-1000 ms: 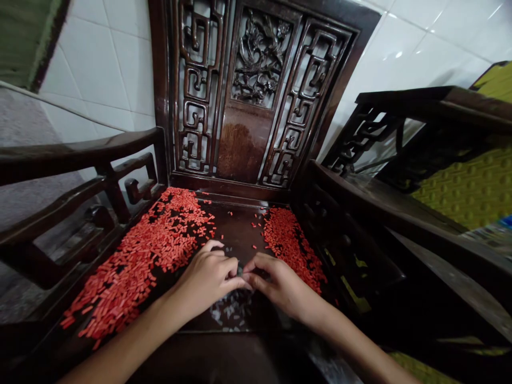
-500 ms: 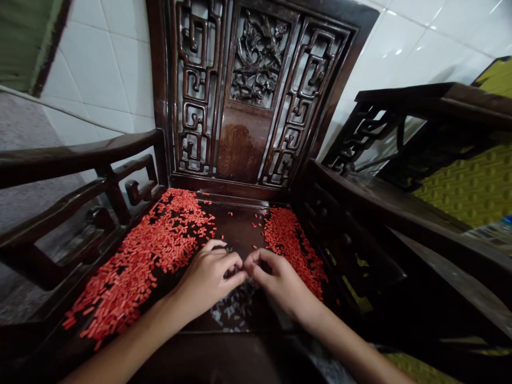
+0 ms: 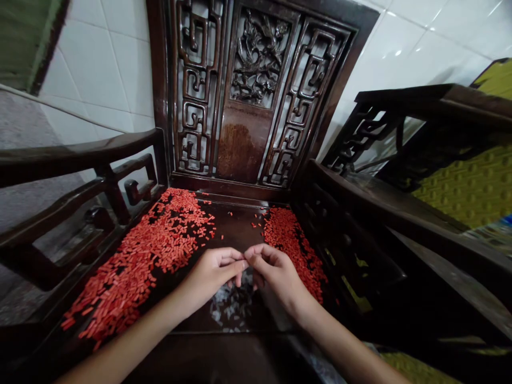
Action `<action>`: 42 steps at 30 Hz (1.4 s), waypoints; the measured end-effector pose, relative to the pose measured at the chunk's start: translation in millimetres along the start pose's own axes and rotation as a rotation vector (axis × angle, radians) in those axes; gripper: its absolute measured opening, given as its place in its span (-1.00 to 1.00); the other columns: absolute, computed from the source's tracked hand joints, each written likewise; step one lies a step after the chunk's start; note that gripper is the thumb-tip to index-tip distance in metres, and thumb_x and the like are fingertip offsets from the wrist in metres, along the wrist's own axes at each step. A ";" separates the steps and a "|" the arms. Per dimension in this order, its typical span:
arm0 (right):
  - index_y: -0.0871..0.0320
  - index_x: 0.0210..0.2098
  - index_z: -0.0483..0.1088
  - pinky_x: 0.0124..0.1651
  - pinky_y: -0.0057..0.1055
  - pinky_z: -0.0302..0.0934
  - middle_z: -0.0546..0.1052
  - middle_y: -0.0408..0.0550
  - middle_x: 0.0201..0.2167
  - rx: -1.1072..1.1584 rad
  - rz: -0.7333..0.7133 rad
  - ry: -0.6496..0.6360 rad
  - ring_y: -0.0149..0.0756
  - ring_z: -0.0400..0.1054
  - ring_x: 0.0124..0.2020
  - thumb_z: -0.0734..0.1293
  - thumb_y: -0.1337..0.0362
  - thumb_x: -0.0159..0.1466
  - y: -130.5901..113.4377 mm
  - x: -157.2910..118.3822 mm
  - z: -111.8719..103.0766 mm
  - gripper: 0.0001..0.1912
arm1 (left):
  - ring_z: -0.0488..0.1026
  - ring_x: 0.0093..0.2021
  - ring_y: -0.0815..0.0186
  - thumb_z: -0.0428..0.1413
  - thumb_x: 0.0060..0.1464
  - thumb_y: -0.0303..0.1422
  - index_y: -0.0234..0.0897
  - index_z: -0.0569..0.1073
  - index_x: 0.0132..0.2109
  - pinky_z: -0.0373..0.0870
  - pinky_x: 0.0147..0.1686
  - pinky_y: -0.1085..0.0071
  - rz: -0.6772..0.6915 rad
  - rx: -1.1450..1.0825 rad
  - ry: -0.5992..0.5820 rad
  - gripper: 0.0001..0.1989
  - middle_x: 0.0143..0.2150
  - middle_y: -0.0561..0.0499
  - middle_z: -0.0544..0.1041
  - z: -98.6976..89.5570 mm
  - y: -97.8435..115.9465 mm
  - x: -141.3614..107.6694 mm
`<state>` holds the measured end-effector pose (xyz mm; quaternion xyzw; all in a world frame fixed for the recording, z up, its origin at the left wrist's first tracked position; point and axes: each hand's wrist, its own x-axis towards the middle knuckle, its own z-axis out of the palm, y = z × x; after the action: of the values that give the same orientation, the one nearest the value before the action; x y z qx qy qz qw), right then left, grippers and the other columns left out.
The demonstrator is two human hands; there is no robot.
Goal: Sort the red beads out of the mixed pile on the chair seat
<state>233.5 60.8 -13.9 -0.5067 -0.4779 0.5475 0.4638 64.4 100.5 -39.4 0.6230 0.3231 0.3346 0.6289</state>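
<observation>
My left hand (image 3: 214,274) and my right hand (image 3: 278,272) meet fingertip to fingertip above the middle of a dark wooden chair seat (image 3: 238,226). Both are pinched closed, and whatever they hold is too small to make out. Below them lies a scatter of small clear pieces (image 3: 230,309). A wide spread of small red pieces (image 3: 140,256) covers the left side of the seat. Another pile of red pieces (image 3: 286,234) lies along the right side, beyond my right hand.
The carved chair back (image 3: 244,144) rises behind the seat. Wooden armrests stand at the left (image 3: 80,154) and right (image 3: 380,213). Further right are another dark wooden piece of furniture (image 3: 460,104) and a yellow textured surface (image 3: 472,181). White wall tiles (image 3: 116,64) are behind.
My left hand has turned, its fingers now stretching toward the right hand's fingertips. My right hand has shifted slightly, with its lower fingers now showing beneath.
</observation>
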 end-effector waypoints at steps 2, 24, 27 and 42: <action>0.15 -0.33 0.42 -0.55 -0.48 0.12 0.28 -0.29 -0.63 0.003 -0.011 0.009 -0.46 0.10 -0.63 0.46 -0.16 0.15 -1.7 0.0 1.3 -0.52 | 0.38 -0.49 0.37 0.19 0.18 -0.17 -0.31 0.49 -0.35 0.32 -0.40 0.44 -0.030 -0.045 -0.005 -0.72 -0.53 0.08 0.47 0.4 5.9 -0.9; 0.12 -0.20 0.47 -0.15 -0.43 0.22 0.57 -0.13 -0.29 -0.611 -0.298 -0.020 -0.31 0.43 -0.25 0.27 0.20 0.43 -9.5 -6.0 -10.7 -0.83 | 0.33 -0.46 0.40 0.13 0.25 -0.26 -0.30 0.46 -0.27 0.18 -0.43 0.48 0.083 0.152 0.025 -0.81 -0.49 0.13 0.39 -1.1 -4.8 -3.6; 0.12 -0.21 0.45 -0.16 -0.43 0.20 0.57 -0.13 -0.29 -0.635 -0.291 -0.037 -0.31 0.42 -0.25 0.26 0.22 0.44 -7.7 -5.5 -12.4 -0.83 | 0.33 -0.46 0.40 0.11 0.25 -0.27 -0.30 0.48 -0.25 0.19 -0.42 0.48 0.080 0.187 0.026 -0.82 -0.49 0.13 0.40 -1.5 -4.4 -3.9; 0.15 -0.28 0.43 -0.25 -0.45 0.15 0.50 -0.16 -0.36 -0.569 -0.198 -0.061 -0.35 0.34 -0.33 0.26 0.23 0.39 -2.2 -7.4 -15.2 -0.83 | 0.33 -0.44 0.38 0.07 0.24 -0.27 -0.30 0.49 -0.24 0.19 -0.41 0.46 0.027 0.284 -0.028 -0.80 -0.47 0.11 0.41 -6.7 0.1 -2.5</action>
<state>249.2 54.5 -11.3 -0.5506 -0.6729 0.3586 0.3397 57.5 102.3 -39.4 0.7147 0.3499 0.2854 0.5341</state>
